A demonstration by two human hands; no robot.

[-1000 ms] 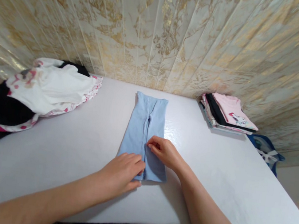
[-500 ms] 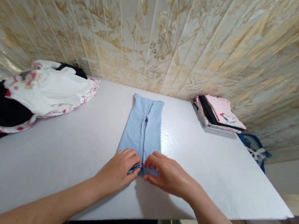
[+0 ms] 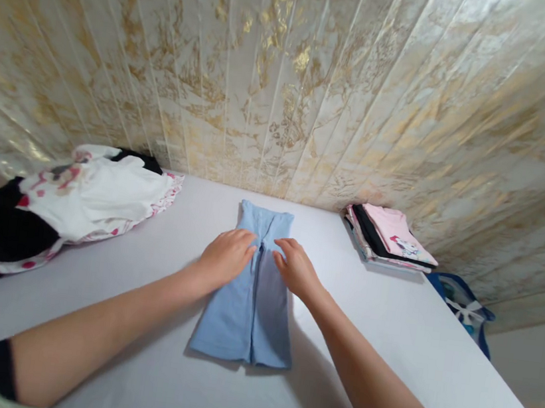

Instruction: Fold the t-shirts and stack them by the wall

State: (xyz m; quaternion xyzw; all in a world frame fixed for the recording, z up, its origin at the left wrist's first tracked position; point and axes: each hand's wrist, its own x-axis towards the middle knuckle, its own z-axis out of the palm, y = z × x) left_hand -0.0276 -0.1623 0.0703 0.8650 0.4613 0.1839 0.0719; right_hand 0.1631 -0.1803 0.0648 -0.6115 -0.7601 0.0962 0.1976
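Observation:
Light blue pants (image 3: 225, 327) lie flat on the white table (image 3: 143, 347), waistband toward the wall and the two leg ends toward me. My left hand (image 3: 229, 256) is over the left leg near the crotch, palm down, its fingers slightly curved and nothing seen in them. Across the seam, my right hand (image 3: 295, 268) hovers at or just above the right leg's edge, thumb and fingers apart. Whether the fingertips touch the cloth is hard to tell.
A loose heap of clothes with a white top (image 3: 107, 199) and black pieces lies at the left. A folded stack with a pink garment (image 3: 389, 229) on top sits at the back right. Beyond the right edge is a blue-trimmed bag (image 3: 464, 309). The patterned wall (image 3: 288, 85) stands behind.
Both hands have moved from the leg ends up toward the crotch. The leg ends, bunched under my fingers before, now lie spread out flat. The camera view has tilted up.

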